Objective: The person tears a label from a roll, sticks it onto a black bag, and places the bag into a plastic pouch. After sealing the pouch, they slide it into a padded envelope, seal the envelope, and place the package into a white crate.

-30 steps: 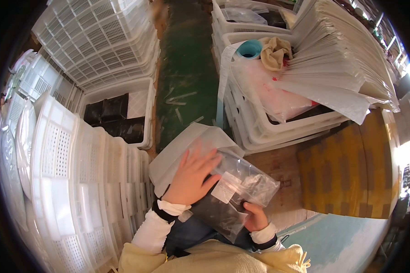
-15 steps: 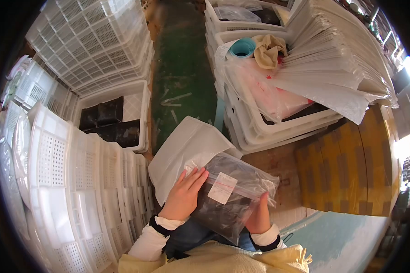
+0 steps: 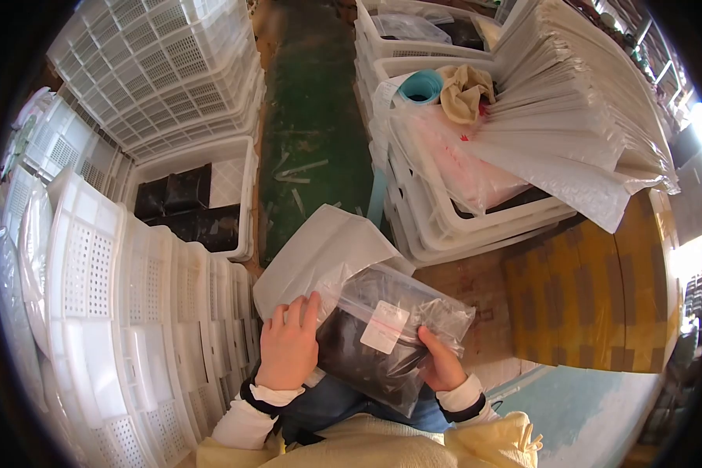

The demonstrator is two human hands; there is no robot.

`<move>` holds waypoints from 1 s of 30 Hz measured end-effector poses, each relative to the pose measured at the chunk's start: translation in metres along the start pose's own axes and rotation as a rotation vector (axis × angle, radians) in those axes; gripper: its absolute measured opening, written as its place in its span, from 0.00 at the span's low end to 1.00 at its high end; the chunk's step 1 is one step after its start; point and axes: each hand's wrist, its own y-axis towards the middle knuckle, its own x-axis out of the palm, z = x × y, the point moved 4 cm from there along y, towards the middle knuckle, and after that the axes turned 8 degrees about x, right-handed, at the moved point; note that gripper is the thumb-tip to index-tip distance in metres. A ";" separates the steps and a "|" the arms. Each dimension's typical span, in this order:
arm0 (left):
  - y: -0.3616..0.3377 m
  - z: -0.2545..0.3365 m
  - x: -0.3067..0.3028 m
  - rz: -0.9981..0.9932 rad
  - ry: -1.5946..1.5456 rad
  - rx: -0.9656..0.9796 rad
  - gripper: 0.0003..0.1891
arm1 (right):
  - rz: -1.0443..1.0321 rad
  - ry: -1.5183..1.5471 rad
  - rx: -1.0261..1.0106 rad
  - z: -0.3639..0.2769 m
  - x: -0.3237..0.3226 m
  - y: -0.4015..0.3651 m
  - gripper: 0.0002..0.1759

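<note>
A clear plastic bag (image 3: 366, 359) with dark contents lies over my lap. It bears a white label (image 3: 384, 327) with a red line. My right hand (image 3: 443, 360) grips the bag's right side, thumb on top and the other fingers hidden beneath. A white mailer (image 3: 312, 253) lies under and beyond the bag, and the bag's upper left part is partly within its edge. My left hand (image 3: 290, 343) rests on the mailer's lower edge, left of the bag, with its fingers bent and slightly apart.
Stacked white crates (image 3: 156, 304) stand on the left. A crate at the back left holds black packages (image 3: 187, 189). On the right, another crate (image 3: 476, 222) carries a fan of white mailers (image 3: 554, 117), a blue roll (image 3: 421, 87) and a beige cloth (image 3: 466, 93). Taped brown cartons (image 3: 593, 288) stand beyond.
My left hand has moved left, off the bag and onto the mailer's edge. My right hand's thumb has shifted inward over the bag, and the bag's right end is more bunched.
</note>
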 end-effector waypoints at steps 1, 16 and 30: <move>0.002 0.000 -0.002 0.030 0.024 0.023 0.34 | -0.007 -0.008 0.000 0.000 -0.002 0.000 0.23; 0.031 0.008 -0.014 0.392 -0.030 0.014 0.05 | 0.056 0.030 -0.083 0.002 0.004 -0.005 0.25; -0.014 0.045 0.019 0.522 -0.180 0.215 0.12 | -0.034 0.193 0.108 0.006 0.019 0.001 0.22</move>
